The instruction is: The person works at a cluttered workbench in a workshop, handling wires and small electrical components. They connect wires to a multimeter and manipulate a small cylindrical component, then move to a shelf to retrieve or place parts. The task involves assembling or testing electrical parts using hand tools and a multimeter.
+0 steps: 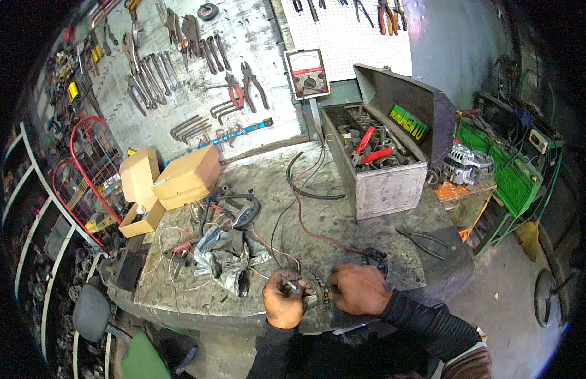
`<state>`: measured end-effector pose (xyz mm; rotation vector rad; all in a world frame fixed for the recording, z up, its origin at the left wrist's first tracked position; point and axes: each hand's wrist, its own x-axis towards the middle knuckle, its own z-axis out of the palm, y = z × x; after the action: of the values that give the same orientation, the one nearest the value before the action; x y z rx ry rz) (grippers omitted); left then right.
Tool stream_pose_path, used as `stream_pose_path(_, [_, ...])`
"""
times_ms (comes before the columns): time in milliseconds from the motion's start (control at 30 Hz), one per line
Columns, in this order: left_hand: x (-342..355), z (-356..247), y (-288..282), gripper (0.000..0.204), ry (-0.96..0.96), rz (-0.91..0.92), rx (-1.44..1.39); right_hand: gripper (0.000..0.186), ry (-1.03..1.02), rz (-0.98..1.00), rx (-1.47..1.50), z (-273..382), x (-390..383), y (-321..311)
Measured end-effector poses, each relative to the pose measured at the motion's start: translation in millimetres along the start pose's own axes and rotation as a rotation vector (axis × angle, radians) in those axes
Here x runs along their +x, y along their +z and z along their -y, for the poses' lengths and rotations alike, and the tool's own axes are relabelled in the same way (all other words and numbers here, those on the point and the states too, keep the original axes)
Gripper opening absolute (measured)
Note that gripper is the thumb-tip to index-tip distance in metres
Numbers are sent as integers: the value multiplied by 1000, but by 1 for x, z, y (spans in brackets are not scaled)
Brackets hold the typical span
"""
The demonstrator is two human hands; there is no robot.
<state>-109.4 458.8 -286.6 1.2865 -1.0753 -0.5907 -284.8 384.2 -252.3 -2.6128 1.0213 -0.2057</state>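
Note:
Near the front edge of the stained workbench, my left hand is closed round a small silvery metal piece. My right hand is curled at a grey curved part between the hands; what its fingertips grip is hidden. Red and black leads run from the analog meter down toward a dark bunched object just behind my right hand. Crumpled rags with loose wires lie to the left, and pliers lie to the right.
An open metal toolbox stands at the back right, beside a metal alternator-like unit. Cardboard boxes sit back left, black hoses mid-bench. Tools hang on the wall board. Metal shelving stands left, a chair below.

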Motion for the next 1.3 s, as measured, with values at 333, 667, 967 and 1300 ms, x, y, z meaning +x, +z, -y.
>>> stream_pose_path(333, [23, 19, 3, 16, 101, -19, 240, 26, 56, -110, -131, -2, 3, -4])
stream_pose_path(667, [12, 2, -49, 26, 8, -228, -113, 25, -94, -261, 149, -29, -6, -10])
stream_pose_path(967, [27, -82, -21, 32, 157, 12, -156, 33, -169, -741, 528, -14, -8, -47])
stream_pose_path(1300, [54, -72, 50, 32, 295, 440, -75, 18, -379, -786, 680, 6, 10, -77])
